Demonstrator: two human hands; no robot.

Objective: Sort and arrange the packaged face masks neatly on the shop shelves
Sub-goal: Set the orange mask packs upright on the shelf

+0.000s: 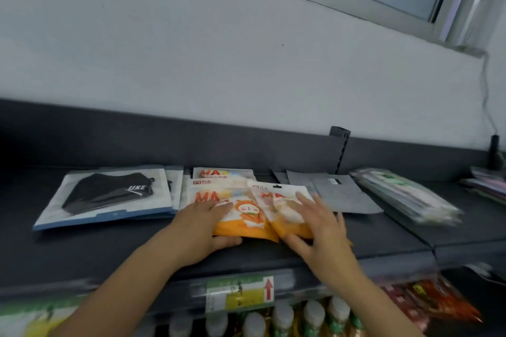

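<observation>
Below the shelf edge, capped bottles [282, 314] and a green-and-yellow price label [241, 293] mark the lower tier, blurred, as two bare forearms reach up and over onto the dark top shelf [82, 249]. The left hand [202, 224] takes the left orange packet [241, 210] by its near corner, fingers laid over the face and thumb tucked at the front edge, a narrow grip that holds the packet. The right hand [315, 227] lies flat with fingers fanned wide on the right orange packet [271, 197], pressing but gripping nothing; motion blur softens its outline. The two packets overlap at the middle, the right one skewed across the left. The step in hand appears to be squaring them into one pile. To do it well, the flat hand should slide its slippery packet until the edges line up, the other hand acting as a stop, with the hang-holes facing the same way. Pressing too hard could crease the film or nudge the neighbours. Behind lies a third orange packet [221, 174], partly covered. Just beside on the left sits a black mask packet [109, 194]; on the right lie grey packets [342, 194], then a stack of clear packets [405, 197], blurred. Beyond rise the shelf's back panel, a pale wall and a window.
</observation>
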